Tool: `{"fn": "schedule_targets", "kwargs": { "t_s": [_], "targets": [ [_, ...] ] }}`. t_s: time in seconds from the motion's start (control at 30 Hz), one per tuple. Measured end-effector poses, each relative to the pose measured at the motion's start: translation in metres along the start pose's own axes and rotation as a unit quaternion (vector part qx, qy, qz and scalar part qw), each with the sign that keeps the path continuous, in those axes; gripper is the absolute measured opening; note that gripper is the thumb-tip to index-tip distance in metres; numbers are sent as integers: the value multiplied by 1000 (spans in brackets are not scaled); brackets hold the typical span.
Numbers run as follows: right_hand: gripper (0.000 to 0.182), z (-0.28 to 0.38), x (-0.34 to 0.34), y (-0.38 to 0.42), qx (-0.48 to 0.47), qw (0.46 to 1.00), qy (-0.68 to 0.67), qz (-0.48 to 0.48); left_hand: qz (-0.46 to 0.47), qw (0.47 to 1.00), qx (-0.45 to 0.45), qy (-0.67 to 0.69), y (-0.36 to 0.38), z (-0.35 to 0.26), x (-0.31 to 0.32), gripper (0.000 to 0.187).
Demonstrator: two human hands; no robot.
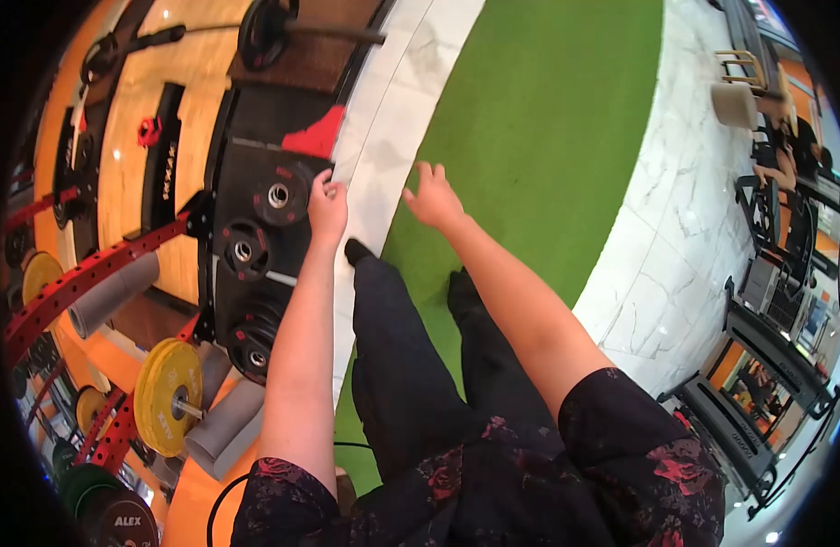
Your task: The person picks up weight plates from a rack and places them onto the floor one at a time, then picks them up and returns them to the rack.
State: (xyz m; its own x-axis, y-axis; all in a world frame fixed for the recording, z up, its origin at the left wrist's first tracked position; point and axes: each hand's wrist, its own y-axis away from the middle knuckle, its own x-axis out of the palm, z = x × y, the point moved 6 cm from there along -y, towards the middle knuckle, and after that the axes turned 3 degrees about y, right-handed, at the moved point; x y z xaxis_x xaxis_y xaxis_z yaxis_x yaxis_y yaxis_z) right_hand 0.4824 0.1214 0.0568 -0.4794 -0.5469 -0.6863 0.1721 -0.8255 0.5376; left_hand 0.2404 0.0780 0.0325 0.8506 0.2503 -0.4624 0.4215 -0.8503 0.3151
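Note:
My left hand (328, 211) is raised in front of me over the white tile strip, its fingers loosely bent and apart, with nothing in it. In this view its fingertips overlap the edge of a black weight plate (297, 208) lying on the dark mat. My right hand (434, 199) is stretched out over the border of the green turf (548, 118), thumb and fingers spread, holding nothing. Two smaller black plates, a round one (243, 250) and a lower one (256, 357), lie along the mat nearer my left forearm.
A barbell (320, 35) lies at the upper left. A red rack upright (101, 263) and a yellow weight plate (169, 397) stand to the left. White marble tile (630, 264) borders the turf, with treadmills (735, 428) on the right. A person (794, 150) is far right.

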Motion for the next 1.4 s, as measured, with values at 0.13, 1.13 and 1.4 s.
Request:
{"fn": "schedule_targets", "kwargs": {
  "t_s": [0.13,1.13,1.4],
  "targets": [
    [63,-38,-113,65,13,999,-36,-19,36,999,-6,-24,42,-93,25,43],
    [50,2,-153,139,35,995,-90,-14,84,995,-26,43,67,-174,-150,32],
    [48,58,-97,119,-55,995,-71,40,18,994,-109,1,77,-65,-281,26]
  ]
}}
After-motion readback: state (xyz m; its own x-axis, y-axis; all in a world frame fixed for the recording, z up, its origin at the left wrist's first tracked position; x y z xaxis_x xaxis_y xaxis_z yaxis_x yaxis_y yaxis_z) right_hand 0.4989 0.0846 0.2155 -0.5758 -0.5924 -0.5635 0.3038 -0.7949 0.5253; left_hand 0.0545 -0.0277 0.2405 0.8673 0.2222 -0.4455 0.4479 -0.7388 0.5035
